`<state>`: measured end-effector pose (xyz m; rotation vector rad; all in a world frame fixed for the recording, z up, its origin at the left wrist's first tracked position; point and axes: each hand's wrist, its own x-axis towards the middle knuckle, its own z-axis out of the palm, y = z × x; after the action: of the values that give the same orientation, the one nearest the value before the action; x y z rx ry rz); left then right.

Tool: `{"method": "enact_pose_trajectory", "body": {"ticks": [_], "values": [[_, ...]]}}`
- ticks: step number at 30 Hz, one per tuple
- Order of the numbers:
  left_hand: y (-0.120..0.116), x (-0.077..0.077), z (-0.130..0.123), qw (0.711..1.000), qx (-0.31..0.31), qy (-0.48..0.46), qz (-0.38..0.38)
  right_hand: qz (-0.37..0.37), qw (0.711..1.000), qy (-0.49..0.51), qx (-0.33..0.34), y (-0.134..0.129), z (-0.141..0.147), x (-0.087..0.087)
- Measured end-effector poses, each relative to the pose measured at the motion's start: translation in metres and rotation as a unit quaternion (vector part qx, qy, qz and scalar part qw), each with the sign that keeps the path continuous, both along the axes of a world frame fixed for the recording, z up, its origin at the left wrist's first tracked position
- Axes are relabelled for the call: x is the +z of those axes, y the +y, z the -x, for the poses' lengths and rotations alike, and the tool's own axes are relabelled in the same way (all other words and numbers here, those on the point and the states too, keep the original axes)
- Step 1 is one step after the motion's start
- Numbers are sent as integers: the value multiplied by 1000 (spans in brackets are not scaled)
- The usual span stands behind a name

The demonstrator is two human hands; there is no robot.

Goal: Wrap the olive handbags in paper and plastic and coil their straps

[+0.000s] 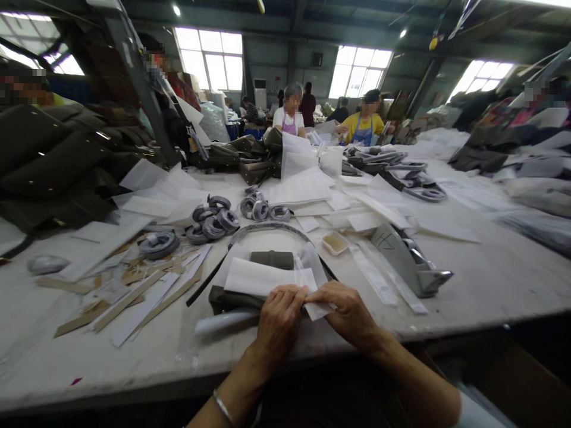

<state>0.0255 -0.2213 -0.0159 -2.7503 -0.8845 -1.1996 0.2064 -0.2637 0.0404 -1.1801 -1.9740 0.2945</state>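
Note:
A dark olive bag [236, 299] lies flat near the table's front edge, its handle [273, 226] arched away from me. White sheet material [250, 278] covers part of it, and an olive piece [273, 260] shows just beyond. My left hand [282, 315] presses on the sheet's near edge with its fingers close together. Beside it, my right hand [345, 309] pinches a small white flap [317, 310] between thumb and fingers. What lies under my left fingers is hidden. A rolled translucent sheet [225, 322] rests along the bag's near side.
Coiled grey straps [214, 223] lie beyond the bag. Cardboard and white strips [129, 300] are scattered left. A small tray [335, 244] and a tape dispenser [408, 261] stand right. Dark bags [49, 154] pile up far left. Two people in aprons work across the table.

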Motion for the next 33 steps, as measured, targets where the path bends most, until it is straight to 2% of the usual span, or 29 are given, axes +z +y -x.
{"method": "enact_pose_trajectory", "body": {"ticks": [4,9,14,19,26,33], "values": [[-4,8,2,993,12,-51,102,4,1000,-5,-26,24,1,5],[-5,15,1,990,8,-56,133,122,992,14,-41,40,4,5],[-4,14,0,992,16,-41,117,178,979,-30,-93,54,8,2],[-4,9,-1,998,27,-18,52,205,974,13,-98,62,11,-4],[-4,5,-1,999,19,29,-17,147,982,3,-119,63,12,-20],[-3,3,0,998,13,49,-41,145,974,-11,-173,58,14,-27]]}}
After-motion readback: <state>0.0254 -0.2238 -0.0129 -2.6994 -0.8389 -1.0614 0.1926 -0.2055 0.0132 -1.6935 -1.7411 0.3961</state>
